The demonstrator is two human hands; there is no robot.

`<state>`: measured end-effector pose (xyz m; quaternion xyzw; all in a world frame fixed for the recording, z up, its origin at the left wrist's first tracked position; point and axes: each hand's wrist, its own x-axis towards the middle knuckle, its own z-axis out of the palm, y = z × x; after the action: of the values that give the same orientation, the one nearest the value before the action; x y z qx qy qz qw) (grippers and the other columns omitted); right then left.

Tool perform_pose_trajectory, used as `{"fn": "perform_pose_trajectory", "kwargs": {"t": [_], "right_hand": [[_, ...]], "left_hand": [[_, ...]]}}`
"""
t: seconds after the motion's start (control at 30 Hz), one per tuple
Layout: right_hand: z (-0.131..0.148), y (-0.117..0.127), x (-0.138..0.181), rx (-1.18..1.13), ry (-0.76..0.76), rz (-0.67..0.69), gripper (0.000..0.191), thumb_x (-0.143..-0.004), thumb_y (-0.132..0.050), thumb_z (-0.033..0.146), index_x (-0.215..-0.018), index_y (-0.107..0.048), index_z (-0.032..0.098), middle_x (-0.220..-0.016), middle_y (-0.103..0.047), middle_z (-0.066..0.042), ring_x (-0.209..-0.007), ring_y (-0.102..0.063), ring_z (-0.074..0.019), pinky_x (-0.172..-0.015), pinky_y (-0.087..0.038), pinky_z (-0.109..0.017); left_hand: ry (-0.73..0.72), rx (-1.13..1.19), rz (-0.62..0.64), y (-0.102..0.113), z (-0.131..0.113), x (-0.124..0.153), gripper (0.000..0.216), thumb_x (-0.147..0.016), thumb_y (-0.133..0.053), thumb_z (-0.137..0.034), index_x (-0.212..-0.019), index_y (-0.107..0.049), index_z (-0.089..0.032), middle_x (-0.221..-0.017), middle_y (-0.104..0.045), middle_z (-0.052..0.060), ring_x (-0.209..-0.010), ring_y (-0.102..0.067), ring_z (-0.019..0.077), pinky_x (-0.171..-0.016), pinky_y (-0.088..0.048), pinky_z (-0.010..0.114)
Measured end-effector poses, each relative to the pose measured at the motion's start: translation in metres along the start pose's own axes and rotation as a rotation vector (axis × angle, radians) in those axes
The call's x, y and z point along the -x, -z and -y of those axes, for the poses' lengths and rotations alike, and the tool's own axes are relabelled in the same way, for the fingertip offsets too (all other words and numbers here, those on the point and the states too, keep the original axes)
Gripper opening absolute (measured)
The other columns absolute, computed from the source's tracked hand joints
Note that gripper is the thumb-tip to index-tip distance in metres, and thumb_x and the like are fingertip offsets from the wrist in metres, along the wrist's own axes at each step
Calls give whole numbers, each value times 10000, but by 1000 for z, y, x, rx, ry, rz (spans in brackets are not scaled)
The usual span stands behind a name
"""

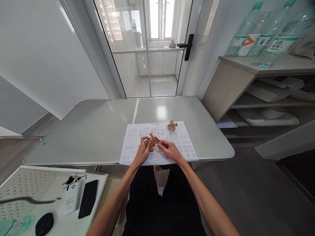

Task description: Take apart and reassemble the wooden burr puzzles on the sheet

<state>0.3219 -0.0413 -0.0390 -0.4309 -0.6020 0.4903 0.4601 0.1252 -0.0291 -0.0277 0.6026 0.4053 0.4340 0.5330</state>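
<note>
Over a printed sheet (131,134) with small diagrams, my left hand (142,151) is closed on small brown wooden puzzle pieces (154,139). My right hand (170,150) pinches the same cluster from the other side, thumb and fingers together. One stick of the cluster points up and to the left; how the pieces join is partly hidden by my fingers. Farther back on the sheet's right side stands a cross-shaped wooden interlocking puzzle (172,126), touched by neither hand.
The sheet lies on a grey folding table (86,131). At lower left, a white surface (56,216) carries a phone (88,199), a white power bank (73,197), a mouse (44,224) and keys (71,180). Plastic bottles (283,42) stand on a right-hand shelf (231,73). Behind is a glass door (128,62).
</note>
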Motion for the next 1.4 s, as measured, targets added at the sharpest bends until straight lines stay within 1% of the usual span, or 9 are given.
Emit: {"fn": "perform_pose_trajectory", "kwargs": {"t": [0.13, 0.27, 0.47, 0.63, 0.8, 0.9, 1.07, 1.27, 1.4], "right_hand": [[2, 0, 0, -2, 0, 17, 544, -921, -664, 573, -1271, -745, 165, -855, -720, -39, -684, -555, -164, -634, -438, -281], [5, 0, 2, -29, -3, 32, 561, -926, -656, 586, -1304, -728, 178, -930, -739, -52, -727, -584, -174, -648, -453, -284], [5, 1, 1, 15, -21, 18, 565, -904, -658, 620, -1244, -758, 181, -818, -705, -39, -714, -591, -187, -615, -458, -284], [6, 2, 1, 5, -15, 22, 580, -903, -668, 607, -1297, -738, 187, -819, -698, -46, -743, -593, -203, -623, -469, -293], [6, 3, 4, 5, -8, -18, 601, -922, -654, 589, -1386, -686, 209, -755, -639, -10, -649, -507, -163, -589, -426, -282], [5, 3, 7, -17, -14, -54, 616, -920, -664, 576, -1406, -666, 198, -709, -577, 14, -598, -429, -140, -564, -382, -276], [10, 3, 11, -20, -15, -54, 587, -919, -683, 549, -1390, -674, 197, -678, -534, 28, -596, -378, -136, -564, -336, -276], [12, 3, 12, -14, 5, 28, 544, -895, -718, 546, -1344, -705, 240, -811, -664, -11, -613, -404, -137, -593, -371, -289], [14, 4, 8, -15, 17, 81, 528, -890, -737, 525, -1337, -712, 244, -740, -620, 11, -590, -391, -129, -572, -351, -281]], "left_hand": [[-6, -18, -23, 0, 0, 0, 357, -1013, -557, -527, -1160, -395, -245, -961, -686, 40, -893, -667, 186, -833, -538, 353], [-34, -78, 9, 1, 1, 0, 330, -1041, -501, -522, -1175, -371, -250, -983, -688, 42, -877, -660, 180, -823, -527, 352], [-53, -120, 5, 1, 0, 2, 305, -1051, -484, -510, -1173, -374, -253, -1005, -694, 40, -925, -676, 193, -875, -519, 379], [-51, -97, 11, 1, 0, 2, 306, -1048, -489, -507, -1169, -369, -252, -997, -681, 37, -897, -649, 185, -851, -505, 359], [-46, -36, -38, -8, -5, 1, 349, -1029, -513, -537, -1180, -394, -246, -942, -660, 16, -794, -599, 158, -777, -485, 316], [-23, -42, -76, -14, -10, 1, 389, -1035, -469, -577, -1215, -461, -231, -928, -648, 18, -779, -590, 165, -756, -487, 315], [10, -92, -78, -12, -13, 2, 548, -1026, -371, -668, -995, -633, -187, -858, -659, 52, -771, -578, 199, -714, -470, 327], [13, -122, -95, -10, -12, 2, 667, -991, -347, -739, -713, -588, -183, -714, -609, 46, -682, -519, 192, -679, -434, 342], [17, -134, -139, -10, -7, 3, 681, -981, -353, -747, -652, -562, -189, -650, -563, 26, -621, -468, 177, -623, -388, 330]]}}
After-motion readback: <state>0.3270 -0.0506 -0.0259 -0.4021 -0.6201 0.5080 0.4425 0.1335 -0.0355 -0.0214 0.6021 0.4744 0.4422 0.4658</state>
